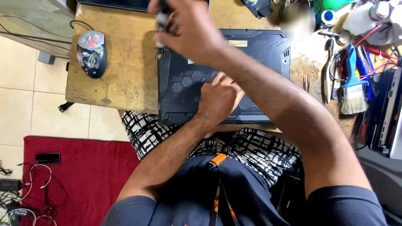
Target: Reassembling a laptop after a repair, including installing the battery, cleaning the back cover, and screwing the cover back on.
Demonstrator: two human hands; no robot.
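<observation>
Laptop [251, 62], black, lies underside up on the worn wooden surface [121, 71], a pale rectangular label near its far edge; left hand [217, 98] presses flat on it, right hand [188, 29] grasps a screwdriver [161, 21] at its corner; stickered mouse [91, 53] left

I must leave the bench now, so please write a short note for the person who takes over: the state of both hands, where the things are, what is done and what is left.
Right hand: reaches across to the far left corner of the black plastic laptop, fingers closed on a slim grey tool, tip down at the corner.
Left hand: rests flat on the laptop's underside, steadying it.
Laptop: lies bottom up on the worn wooden table. Black sticker-covered mouse at its left; blue-handled brush at its right.
Done: cannot tell whether any screws are out.
Left: bottom cover is still on.
</observation>
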